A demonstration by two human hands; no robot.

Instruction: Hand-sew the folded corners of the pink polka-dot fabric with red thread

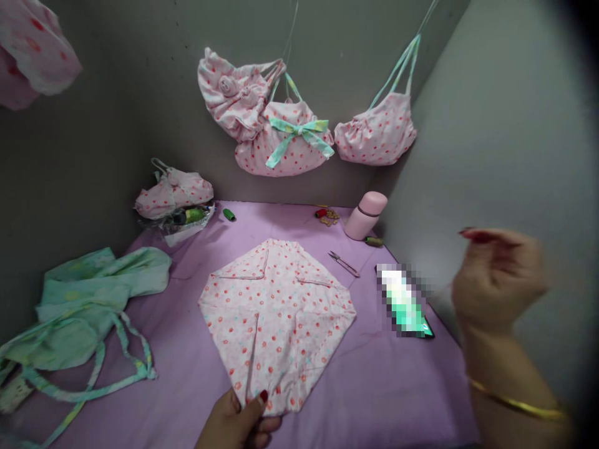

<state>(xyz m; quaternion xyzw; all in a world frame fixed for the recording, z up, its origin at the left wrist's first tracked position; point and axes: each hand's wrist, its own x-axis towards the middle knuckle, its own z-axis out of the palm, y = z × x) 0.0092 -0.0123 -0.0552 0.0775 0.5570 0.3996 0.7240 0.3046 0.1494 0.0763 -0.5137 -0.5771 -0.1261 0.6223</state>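
A pink floral cloth piece (281,318) with folded, sewn-looking corners lies on the purple tablecloth. My left hand (246,421) grips its near edge, thumb on top and fingers underneath. Off to the right, my right hand (498,274) is raised above the table with its fingers pinched together; whatever they hold, if anything, is too small to make out. A gold bangle (519,402) circles the right wrist. Faint thread (346,355) runs over the tablecloth right of the cloth. Thread snips (344,264) rest just beyond its right side.
Right of the cloth lies a lit phone (405,302), its screen blurred. A pink flask (365,215) stands at the back, near a red thread spool (321,213). Green fabric with straps (88,312) covers the left side. Pink floral bags (290,140) hang along the wall.
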